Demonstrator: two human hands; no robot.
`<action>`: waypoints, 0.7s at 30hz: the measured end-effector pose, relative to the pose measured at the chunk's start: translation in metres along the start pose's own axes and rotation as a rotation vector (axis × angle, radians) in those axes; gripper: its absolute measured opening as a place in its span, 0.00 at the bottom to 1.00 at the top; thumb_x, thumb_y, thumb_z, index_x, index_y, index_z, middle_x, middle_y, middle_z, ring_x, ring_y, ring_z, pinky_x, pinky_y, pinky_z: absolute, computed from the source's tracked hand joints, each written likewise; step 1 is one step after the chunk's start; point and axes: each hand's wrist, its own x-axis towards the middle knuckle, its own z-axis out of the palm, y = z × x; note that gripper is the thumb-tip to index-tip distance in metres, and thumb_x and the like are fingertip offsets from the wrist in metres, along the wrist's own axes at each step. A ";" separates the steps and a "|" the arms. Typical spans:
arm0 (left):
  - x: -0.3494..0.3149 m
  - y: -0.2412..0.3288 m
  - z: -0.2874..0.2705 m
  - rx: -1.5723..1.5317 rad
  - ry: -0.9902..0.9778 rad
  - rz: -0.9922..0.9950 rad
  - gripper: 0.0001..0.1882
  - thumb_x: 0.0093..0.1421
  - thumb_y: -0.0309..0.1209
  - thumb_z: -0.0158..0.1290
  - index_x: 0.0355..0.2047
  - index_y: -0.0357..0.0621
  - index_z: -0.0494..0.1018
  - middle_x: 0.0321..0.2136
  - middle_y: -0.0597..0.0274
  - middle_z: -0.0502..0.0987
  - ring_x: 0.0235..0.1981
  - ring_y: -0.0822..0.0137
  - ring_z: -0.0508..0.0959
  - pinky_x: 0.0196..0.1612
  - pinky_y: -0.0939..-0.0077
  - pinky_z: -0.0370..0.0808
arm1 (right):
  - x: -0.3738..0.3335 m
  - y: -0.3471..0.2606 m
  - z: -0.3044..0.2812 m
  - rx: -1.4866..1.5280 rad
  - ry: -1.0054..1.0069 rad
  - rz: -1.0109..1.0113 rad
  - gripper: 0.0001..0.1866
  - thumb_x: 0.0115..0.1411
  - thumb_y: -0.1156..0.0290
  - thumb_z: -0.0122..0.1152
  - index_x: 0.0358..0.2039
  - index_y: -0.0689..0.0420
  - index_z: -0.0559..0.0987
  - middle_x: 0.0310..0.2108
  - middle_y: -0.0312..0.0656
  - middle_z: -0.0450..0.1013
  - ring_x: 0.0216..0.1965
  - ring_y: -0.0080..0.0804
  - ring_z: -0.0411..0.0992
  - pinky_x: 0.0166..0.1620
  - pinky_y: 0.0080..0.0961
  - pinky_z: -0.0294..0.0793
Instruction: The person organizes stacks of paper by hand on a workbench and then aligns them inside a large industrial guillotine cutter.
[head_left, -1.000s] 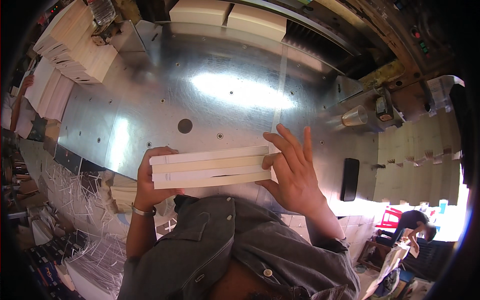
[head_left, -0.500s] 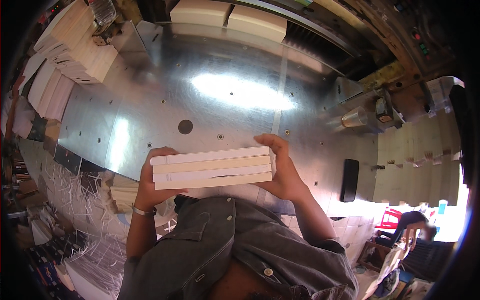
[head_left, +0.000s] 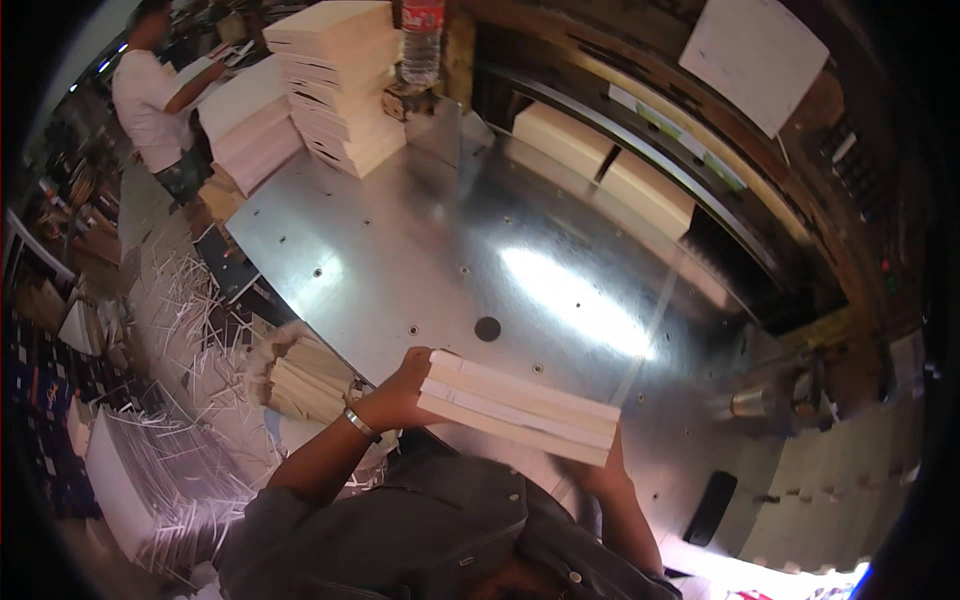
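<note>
Between my two hands I hold a short stack of book blocks [head_left: 520,412], several thick layers of white and cream paper laid flat on each other. My left hand [head_left: 405,390], with a metal bracelet at its wrist, is closed round the stack's left end. At the other end my right hand [head_left: 608,472] grips the stack; its fingers are partly hidden behind the paper. The stack is above the near edge of a shiny metal table [head_left: 400,270], its right end lower in the picture than its left.
A tall pile of book blocks [head_left: 340,90] and a plastic bottle [head_left: 421,45] stand at the far left. Two cream blocks [head_left: 560,140] lie under the machine's bar. A black phone [head_left: 711,508] and a cup [head_left: 750,403] are at right. Paper strips [head_left: 185,310] litter the floor; a person [head_left: 155,100] stands beyond.
My view has swung to the left, bringing a person and more of the pile into sight. The stack, still in both hands, now slants down to the right.
</note>
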 end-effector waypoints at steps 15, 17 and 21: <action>0.016 0.013 -0.010 0.052 -0.074 0.043 0.33 0.51 0.47 0.68 0.53 0.45 0.74 0.49 0.54 0.76 0.55 0.54 0.72 0.61 0.61 0.59 | 0.007 0.009 0.013 -0.115 0.211 -0.177 0.12 0.52 0.66 0.67 0.35 0.57 0.83 0.33 0.44 0.80 0.36 0.48 0.77 0.41 0.36 0.74; 0.015 0.036 -0.024 0.054 -0.080 0.005 0.33 0.50 0.47 0.68 0.53 0.44 0.74 0.48 0.53 0.77 0.54 0.52 0.74 0.60 0.61 0.62 | 0.010 -0.014 -0.004 0.164 0.017 0.043 0.19 0.54 0.61 0.70 0.43 0.58 0.82 0.41 0.45 0.80 0.45 0.49 0.76 0.48 0.38 0.74; 0.011 0.049 -0.027 -0.318 -0.114 -0.122 0.36 0.50 0.48 0.71 0.54 0.40 0.75 0.46 0.51 0.82 0.48 0.55 0.81 0.54 0.67 0.74 | 0.003 -0.033 -0.016 0.715 0.075 0.166 0.35 0.51 0.56 0.76 0.54 0.64 0.75 0.51 0.48 0.77 0.54 0.42 0.74 0.57 0.38 0.72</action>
